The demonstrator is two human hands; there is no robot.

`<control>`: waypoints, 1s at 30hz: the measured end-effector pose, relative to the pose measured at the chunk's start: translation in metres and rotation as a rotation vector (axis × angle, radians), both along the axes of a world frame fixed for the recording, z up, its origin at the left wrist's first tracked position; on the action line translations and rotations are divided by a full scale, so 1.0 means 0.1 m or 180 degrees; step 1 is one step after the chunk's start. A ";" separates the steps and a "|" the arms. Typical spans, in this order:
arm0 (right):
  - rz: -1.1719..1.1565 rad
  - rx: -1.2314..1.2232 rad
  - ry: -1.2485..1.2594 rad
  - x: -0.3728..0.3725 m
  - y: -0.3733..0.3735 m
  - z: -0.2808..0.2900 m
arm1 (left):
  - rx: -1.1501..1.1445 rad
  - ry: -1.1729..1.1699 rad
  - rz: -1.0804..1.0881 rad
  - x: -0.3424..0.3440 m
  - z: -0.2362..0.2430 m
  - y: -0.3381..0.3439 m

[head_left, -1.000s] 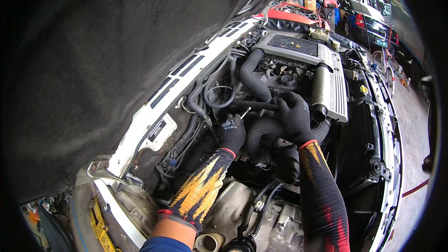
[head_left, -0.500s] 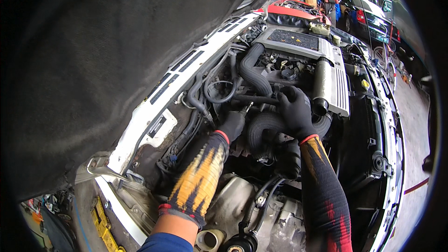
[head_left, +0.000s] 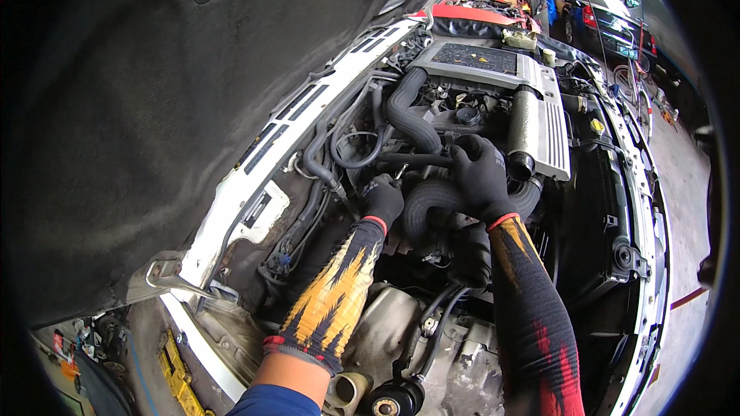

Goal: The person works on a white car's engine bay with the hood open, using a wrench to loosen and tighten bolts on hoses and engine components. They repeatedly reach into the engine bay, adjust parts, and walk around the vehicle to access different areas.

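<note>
We look down into an open engine bay (head_left: 617, 208). Our gloved right hand (head_left: 479, 177) grips a thick black ribbed hose (head_left: 432, 200) at the bay's centre. Our gloved left hand (head_left: 383, 199) presses against the hose's left end; we cannot tell its grip. The raised hood (head_left: 154, 92) fills the left.

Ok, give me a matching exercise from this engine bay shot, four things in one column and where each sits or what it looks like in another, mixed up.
Things:
1. left hand
2. right hand
3. raised hood
4. dark car

Descriptions:
A. parked in the background, upper right
B. black glove with a yellow-patterned sleeve, low beside the ribbed hose
C. black glove with a red-patterned sleeve, on top of the ribbed hose
D. dark felt lining, filling the left side

Pairs: 1-B, 2-C, 3-D, 4-A
</note>
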State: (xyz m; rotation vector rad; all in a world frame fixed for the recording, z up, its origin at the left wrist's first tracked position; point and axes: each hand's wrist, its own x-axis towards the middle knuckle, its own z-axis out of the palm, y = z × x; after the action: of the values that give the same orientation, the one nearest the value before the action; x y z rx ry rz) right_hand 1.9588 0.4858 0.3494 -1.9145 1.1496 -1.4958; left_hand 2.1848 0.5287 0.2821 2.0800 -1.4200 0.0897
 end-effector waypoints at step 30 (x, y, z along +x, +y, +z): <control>-0.0076 -0.0056 0.0337 0.03 0.02 0.02 | 0.0094 -0.0202 -0.0450 0.27 0.04 -0.16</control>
State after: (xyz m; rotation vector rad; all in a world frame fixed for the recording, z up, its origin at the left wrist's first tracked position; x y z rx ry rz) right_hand 1.9618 0.4876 0.3515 -2.0197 1.2129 -1.4363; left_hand 2.2119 0.5131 0.2856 2.0094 -1.6112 0.0783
